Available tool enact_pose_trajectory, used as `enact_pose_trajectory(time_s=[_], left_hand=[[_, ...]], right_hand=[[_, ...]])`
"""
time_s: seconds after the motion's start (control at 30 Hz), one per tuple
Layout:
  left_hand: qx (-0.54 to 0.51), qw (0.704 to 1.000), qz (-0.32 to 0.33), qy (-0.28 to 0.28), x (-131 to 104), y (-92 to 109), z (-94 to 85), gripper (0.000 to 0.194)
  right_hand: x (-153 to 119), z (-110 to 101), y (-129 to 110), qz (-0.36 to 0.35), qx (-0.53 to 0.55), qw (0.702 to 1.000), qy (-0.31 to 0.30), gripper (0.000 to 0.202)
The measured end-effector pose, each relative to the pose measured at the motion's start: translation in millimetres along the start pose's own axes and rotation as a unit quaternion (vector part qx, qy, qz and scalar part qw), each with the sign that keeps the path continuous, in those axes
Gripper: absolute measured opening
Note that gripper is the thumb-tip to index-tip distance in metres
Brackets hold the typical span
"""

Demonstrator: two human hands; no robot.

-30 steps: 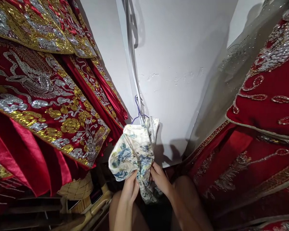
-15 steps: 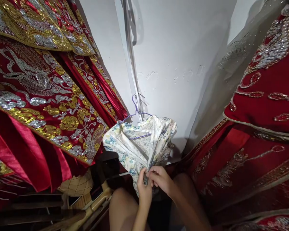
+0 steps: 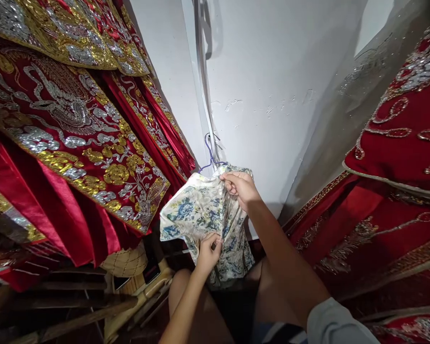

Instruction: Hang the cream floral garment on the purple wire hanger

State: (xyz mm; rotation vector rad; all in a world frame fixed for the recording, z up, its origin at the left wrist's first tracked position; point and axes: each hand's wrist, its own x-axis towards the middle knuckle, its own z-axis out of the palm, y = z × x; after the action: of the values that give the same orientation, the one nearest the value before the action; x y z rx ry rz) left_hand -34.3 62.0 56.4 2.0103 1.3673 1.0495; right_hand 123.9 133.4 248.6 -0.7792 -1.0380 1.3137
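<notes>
Head view: woven item (image 3: 126, 260), lower L of frame, basket-like; interior hidden. Floral shirt (image 3: 200, 208) at ctr, on purple hanger (image 3: 209, 155). L hand (image 3: 208, 253) pinches front edge approx. mid-length; R hand (image 3: 241, 187) pinches same edge nr collar. Shirt lies btwn and beside hands; collar toward top of frame, long axis approx. vert.

Pale grey painted wall (image 3: 272, 62), surface scratched; shadowed toward the right. Left of it: red satin hangings with gold and silver sequins (image 3: 103, 157), above a light-brown wooden chair (image 3: 145, 306). Right: beaded deep-red cloth (image 3: 397, 143). All hung unevenly lit.
</notes>
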Motion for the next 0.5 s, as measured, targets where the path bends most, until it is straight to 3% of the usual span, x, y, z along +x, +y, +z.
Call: enact_pose_trajectory(time_s=[0.07,0.13,0.23,0.3,0.4,0.5], left_hand=[[0.03,0.999,-0.009,-0.009,10,8,-15.8,0.023],[0.023,0.999,0.005,0.028,23,29,-35.9,0.015],[-0.016,0.981,0.074,0.181,51,75,-69.8,0.031],[-0.002,0.967,0.113,0.23,73,102,-89.7,0.037],[0.051,0.962,0.181,0.199,102,127,-108.0,0.019],[0.083,0.951,0.213,0.207,116,132,-115.5,0.013]], right_hand=[[-2,4,5,-0.006,-0.017,1.0,-0.007,0.028],[-7,7,12,-0.014,-0.038,0.999,-0.024,0.027],[-15,10,17,-0.047,-0.074,0.995,-0.047,0.023],[-16,12,15,-0.071,-0.097,0.991,-0.062,0.021],[-13,13,16,-0.105,-0.143,0.983,-0.057,0.021],[-7,9,33,-0.127,-0.2,0.972,-0.012,0.02]])
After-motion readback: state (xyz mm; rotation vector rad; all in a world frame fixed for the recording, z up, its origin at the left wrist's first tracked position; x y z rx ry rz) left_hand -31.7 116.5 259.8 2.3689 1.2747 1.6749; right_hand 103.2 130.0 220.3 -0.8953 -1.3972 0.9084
